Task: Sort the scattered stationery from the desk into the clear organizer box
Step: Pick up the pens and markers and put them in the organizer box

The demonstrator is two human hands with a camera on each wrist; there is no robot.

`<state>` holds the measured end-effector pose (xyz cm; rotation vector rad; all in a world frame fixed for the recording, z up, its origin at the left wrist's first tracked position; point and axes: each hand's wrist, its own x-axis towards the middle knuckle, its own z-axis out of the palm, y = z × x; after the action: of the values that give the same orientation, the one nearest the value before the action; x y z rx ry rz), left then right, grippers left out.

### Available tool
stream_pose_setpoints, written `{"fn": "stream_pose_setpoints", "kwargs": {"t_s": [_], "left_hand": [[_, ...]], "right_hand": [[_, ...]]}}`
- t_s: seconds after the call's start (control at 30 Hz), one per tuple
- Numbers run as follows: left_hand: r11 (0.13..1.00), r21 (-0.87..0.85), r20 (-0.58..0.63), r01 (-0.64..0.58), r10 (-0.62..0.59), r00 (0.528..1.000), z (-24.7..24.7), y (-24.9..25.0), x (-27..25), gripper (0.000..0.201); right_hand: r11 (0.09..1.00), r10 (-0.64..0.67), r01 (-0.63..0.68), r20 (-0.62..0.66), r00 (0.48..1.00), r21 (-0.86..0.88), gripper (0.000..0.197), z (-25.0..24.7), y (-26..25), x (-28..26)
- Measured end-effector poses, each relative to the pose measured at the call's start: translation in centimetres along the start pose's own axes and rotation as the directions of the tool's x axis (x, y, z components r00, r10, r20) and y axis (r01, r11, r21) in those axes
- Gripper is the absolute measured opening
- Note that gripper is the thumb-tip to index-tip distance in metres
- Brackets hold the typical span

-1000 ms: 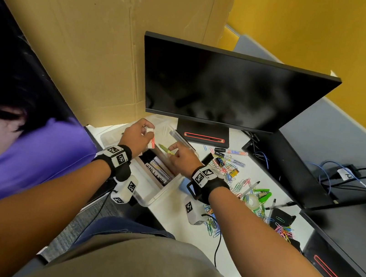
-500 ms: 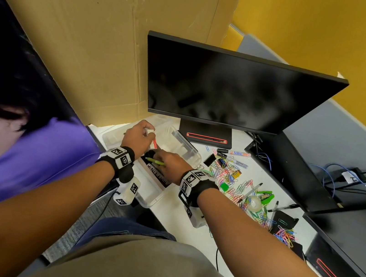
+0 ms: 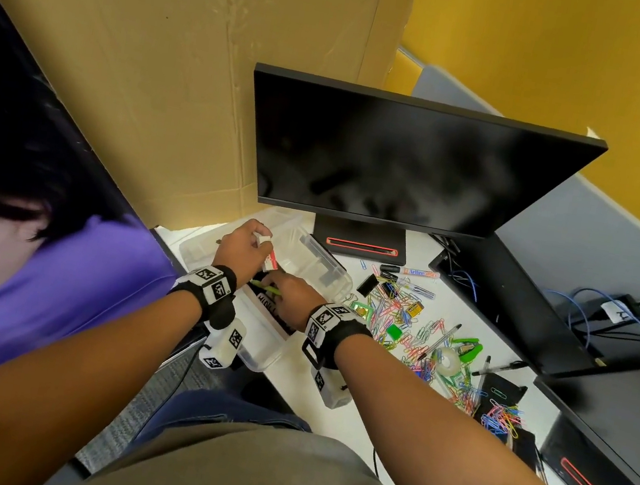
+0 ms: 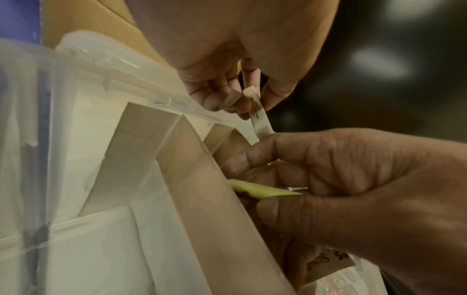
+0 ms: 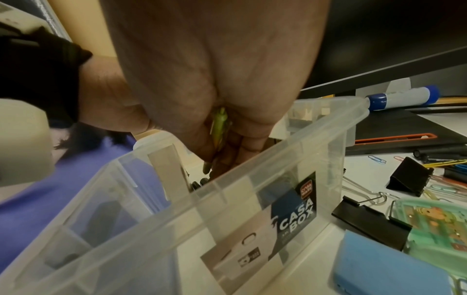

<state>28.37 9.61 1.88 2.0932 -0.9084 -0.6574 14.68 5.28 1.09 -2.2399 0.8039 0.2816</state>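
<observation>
The clear organizer box stands at the desk's left edge with cardboard dividers inside. Above its far side my left hand pinches a small white and red eraser, seen as a white slab in the left wrist view. My right hand reaches down into a middle compartment and grips a green pen, which lies along the palm. Its tip is below the rim. Scattered stationery lies right of the box: coloured paper clips, pens and a marker.
A dark monitor stands behind the box, a laptop to the right. Black binder clips, a blue block and a green patterned case lie close to the box wall. A tape roll sits among the clips.
My right hand has moved left and down with the green pen, from the box's right side into the compartment. My left hand has stayed in place with the eraser.
</observation>
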Motion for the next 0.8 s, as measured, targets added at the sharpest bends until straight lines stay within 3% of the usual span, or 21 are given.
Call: {"fn": "stream_pose_setpoints", "kwargs": {"t_s": [0.23,0.37,0.63,0.73,0.8], "left_hand": [[1.0,-0.005,0.002,0.006,-0.005,1.0,0.9,0.3,0.6,0.016],[1.0,-0.023,0.01,-0.02,0.02,1.0,1.7,1.0,0.8,0.015],[0.995,0.003,0.055,-0.099,0.099,0.994,2.9,2.6,1.1,0.013],[0.994,0.002,0.051,-0.108,0.108,0.993,3.2,2.9,1.1,0.013],[0.992,0.001,0.049,-0.126,0.126,0.991,3.4,3.2,1.0,0.013]], "right_hand": [[1.0,0.004,-0.004,0.002,1.0,0.009,0.025,-0.6,0.9,-0.7],[0.991,0.038,-0.02,-0.136,0.99,0.134,0.018,-1.7,2.2,-1.2],[0.925,0.241,-0.062,-0.451,0.86,0.375,0.013,-3.8,6.6,-3.6],[0.918,0.298,-0.113,-0.477,0.826,0.379,0.011,-3.9,8.2,-4.3],[0.926,0.3,-0.141,-0.453,0.84,0.351,0.012,-3.8,9.0,-5.1]]}}
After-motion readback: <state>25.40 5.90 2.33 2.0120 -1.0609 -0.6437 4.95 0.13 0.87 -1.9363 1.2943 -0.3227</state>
